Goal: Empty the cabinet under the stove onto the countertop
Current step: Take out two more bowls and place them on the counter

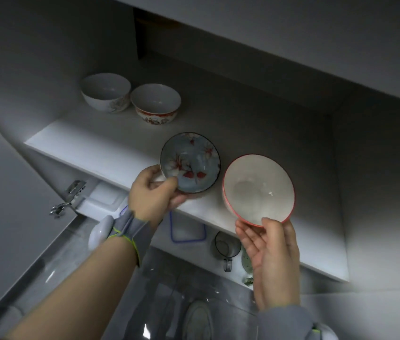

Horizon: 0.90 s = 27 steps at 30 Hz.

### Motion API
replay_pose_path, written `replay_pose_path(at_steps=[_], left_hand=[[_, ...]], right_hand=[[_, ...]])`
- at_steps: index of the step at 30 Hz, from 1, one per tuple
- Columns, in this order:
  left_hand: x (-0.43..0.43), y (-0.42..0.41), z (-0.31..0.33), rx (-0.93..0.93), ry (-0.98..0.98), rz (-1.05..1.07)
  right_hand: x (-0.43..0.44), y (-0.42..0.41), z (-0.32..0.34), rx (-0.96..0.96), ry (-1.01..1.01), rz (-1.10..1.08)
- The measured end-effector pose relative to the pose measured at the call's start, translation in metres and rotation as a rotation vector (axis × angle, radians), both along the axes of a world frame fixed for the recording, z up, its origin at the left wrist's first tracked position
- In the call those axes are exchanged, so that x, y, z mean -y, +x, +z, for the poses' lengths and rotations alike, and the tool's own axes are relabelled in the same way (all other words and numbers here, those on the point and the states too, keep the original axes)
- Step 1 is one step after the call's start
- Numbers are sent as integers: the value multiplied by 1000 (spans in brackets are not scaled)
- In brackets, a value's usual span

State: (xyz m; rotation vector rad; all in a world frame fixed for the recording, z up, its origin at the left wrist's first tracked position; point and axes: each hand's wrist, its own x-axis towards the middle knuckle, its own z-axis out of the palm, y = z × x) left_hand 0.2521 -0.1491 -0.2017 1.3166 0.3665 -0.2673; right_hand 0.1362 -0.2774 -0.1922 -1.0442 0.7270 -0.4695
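- The left hand (153, 190) pinches the flowered dish (190, 163) by its rim, at the shelf's (91, 143) front edge.
- The right hand (271, 251) grips the tilted red-rimmed bowl (259, 188) just beside it.
- Likely step: lifting both out; next they need carrying level to the countertop.
- A white bowl (105, 93) and a patterned bowl (156, 103) wait at the back-left corner.

The white cabinet shelf (96, 143) hides the far parts of a blue-rimmed clear plastic box (187, 233), a dark-rimmed glass cup (227, 246) and a pale green item (246, 260) too cut off to name. The left hand (154, 192) has its fingers hidden under the blue flowered dish (190, 163). The red-rimmed white bowl (259, 188), gripped by the right hand (271, 249), turns its outer wall away. The bottom edge cuts off a pale shoe (197, 317).
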Motion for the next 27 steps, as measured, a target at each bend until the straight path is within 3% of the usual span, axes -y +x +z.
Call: replay_pose_path(at_steps=[12,17,27], left_hand=[[-105,-133,66,-89,4,113],[-127,-190,109,-99,-95,147],[-136,-212,193,-86,-128,263]], right_hand=[[-60,-81,62,-115,1,160],[-76,-114,107,-152,-34,247],[-85,-114,193,-170,-75,378]])
